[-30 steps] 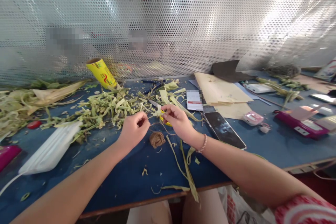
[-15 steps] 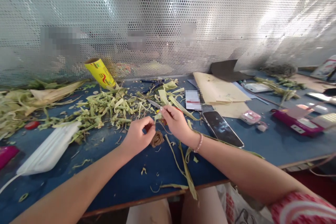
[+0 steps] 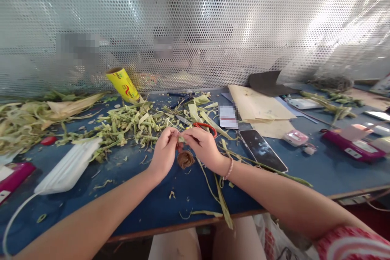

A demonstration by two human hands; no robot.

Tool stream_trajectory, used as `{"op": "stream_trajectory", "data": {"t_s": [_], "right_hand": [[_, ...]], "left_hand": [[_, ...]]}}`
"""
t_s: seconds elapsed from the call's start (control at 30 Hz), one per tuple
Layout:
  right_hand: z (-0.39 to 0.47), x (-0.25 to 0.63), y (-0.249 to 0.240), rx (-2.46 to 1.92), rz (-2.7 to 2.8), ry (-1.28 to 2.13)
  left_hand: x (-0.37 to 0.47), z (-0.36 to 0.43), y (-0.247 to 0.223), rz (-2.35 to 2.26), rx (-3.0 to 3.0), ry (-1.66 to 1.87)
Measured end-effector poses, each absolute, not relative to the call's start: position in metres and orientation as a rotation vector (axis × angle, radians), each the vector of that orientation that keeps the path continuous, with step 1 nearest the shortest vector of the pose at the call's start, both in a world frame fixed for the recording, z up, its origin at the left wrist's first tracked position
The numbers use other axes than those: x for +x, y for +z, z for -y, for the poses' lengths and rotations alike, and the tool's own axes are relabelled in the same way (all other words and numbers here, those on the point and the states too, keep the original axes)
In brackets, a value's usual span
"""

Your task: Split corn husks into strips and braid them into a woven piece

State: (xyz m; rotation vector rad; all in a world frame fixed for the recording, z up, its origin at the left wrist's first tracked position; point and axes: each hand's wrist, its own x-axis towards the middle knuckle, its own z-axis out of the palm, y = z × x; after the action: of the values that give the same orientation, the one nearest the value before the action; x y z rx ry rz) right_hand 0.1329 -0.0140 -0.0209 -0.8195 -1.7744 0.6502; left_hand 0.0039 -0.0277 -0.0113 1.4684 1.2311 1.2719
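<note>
My left hand (image 3: 166, 150) is closed in a pinch, thumb and forefinger meeting my right fingertips. Just below the fingers sits a brown rolled flower (image 3: 185, 159), its spiral face turned toward me; my left fingers appear to grip its upper end. My right hand (image 3: 202, 144), also pinching, touches the same spot, where a small pale green bit shows; its exact shape is hidden by the fingers. Behind the right hand, scissors (image 3: 210, 125) with red-orange handles lie on the blue table (image 3: 146, 207), blades pointing away to the left.
Heaped green husk scraps (image 3: 122, 124) cover the left and middle. A yellow tube (image 3: 123, 84) leans near the perforated metal screen (image 3: 195, 16). On the right are a phone (image 3: 263, 150), papers (image 3: 258, 103) and a magenta device (image 3: 353, 142). A white corded item (image 3: 68, 166) lies left.
The scissors have left my right hand and now lie on the table. My right fingers have come to my left fingertips. The brown flower has turned slightly.
</note>
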Motion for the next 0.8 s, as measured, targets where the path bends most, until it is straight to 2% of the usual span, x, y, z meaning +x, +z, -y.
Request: {"op": "stream_trajectory", "data": {"t_s": [0.27, 0.57, 0.8], "right_hand": [[0.016, 0.129, -0.022, -0.834, 1.690, 0.761], [0.015, 0.128, -0.022, -0.896, 1.508, 1.054], [0.014, 0.130, -0.019, -0.881, 1.423, 1.144]], "left_hand": [[-0.001, 0.028, -0.012, -1.343, 1.585, 1.367], [-0.003, 0.013, -0.016, -1.148, 1.268, 1.454], [-0.001, 0.014, -0.003, -1.025, 1.091, 1.495]]}}
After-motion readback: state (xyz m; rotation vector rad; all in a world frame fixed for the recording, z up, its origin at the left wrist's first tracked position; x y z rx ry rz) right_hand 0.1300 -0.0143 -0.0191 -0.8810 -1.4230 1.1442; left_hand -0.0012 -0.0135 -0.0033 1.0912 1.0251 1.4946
